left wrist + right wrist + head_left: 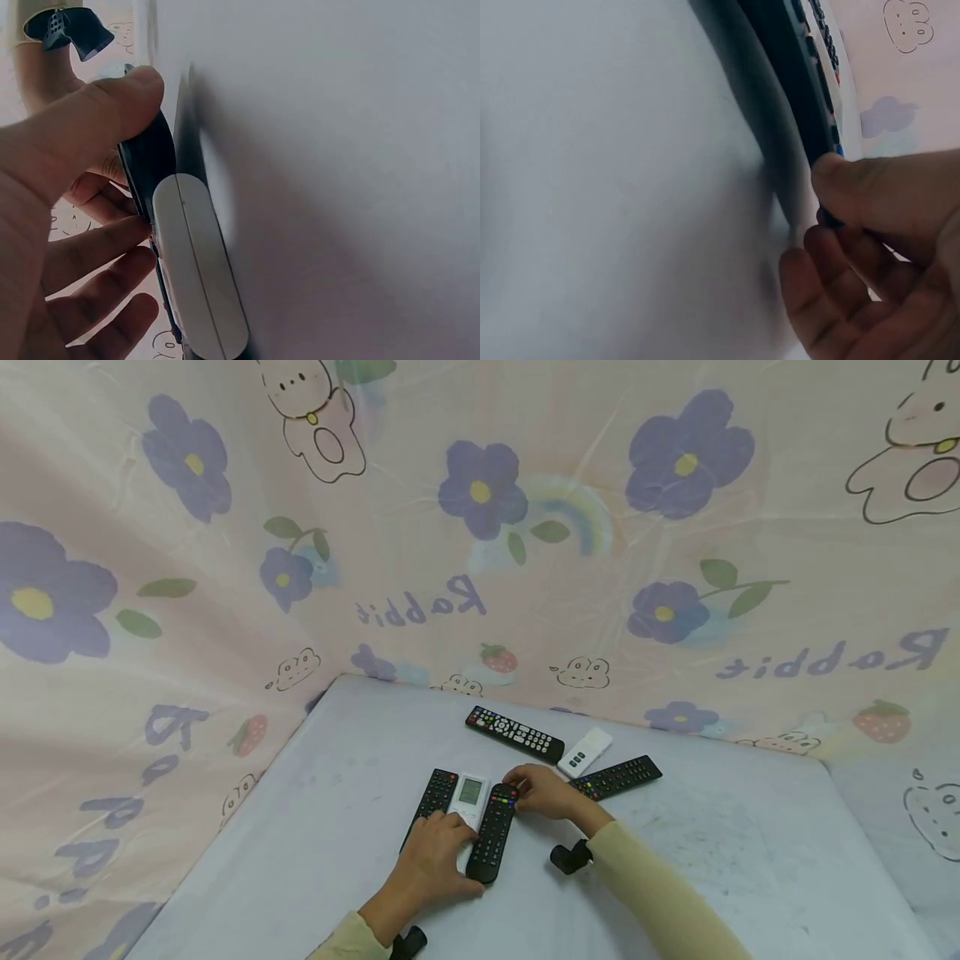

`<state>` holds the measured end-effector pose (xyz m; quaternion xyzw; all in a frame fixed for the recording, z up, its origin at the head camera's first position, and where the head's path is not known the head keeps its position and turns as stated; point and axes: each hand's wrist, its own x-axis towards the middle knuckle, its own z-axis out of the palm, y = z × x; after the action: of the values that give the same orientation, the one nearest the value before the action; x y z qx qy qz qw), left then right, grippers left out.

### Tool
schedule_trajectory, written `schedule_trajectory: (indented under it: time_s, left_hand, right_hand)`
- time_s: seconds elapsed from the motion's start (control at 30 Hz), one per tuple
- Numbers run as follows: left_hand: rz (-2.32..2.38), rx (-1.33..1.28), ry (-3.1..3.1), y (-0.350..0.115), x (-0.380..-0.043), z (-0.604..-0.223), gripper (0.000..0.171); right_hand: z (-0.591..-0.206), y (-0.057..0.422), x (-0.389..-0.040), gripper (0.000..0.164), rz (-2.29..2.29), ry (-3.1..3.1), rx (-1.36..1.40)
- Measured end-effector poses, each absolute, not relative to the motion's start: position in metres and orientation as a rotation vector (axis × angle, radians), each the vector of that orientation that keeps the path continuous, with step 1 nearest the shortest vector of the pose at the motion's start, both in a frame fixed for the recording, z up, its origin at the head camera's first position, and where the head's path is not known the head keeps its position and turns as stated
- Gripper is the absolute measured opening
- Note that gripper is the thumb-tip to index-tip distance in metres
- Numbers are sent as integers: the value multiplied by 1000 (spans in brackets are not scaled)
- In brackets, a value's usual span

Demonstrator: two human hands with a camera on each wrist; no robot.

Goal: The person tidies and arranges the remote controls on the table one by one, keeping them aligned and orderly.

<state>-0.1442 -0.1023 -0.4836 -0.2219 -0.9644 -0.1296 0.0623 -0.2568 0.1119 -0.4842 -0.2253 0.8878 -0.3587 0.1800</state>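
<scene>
Three remotes lie side by side: a black remote control [437,793] at left, a white remote with a small screen [470,791] in the middle, and a black remote control with coloured buttons [495,831] at right. My left hand [431,857] reaches over the near part of the row. Its thumb [139,97] is at the near end of the right-hand black remote, and its index fingertip touches that remote's left edge. At the far end, my right hand [546,791] pinches the same remote between thumb [840,180] and curled fingers.
Behind the right hand lie a long black remote [514,733], a small white remote [585,752] and another black remote [617,777]. The white table [360,752] meets a patterned cloth [555,635] at the back and left. Black wrist devices [572,857] sit at both sleeves.
</scene>
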Motion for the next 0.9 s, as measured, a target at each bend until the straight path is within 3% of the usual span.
schedule_trajectory:
  time_s: [0.7, 0.9]
  left_hand:
    - [-334, -651, -2892, -100, -143, -486, 69]
    - [-450, -672, -2836, -106, -154, -472, 63]
  right_hand:
    - [-490, 103, -257, 41, -974, 2560, -656]
    - [-482, 116, -251, 44, -1037, 2633, -651]
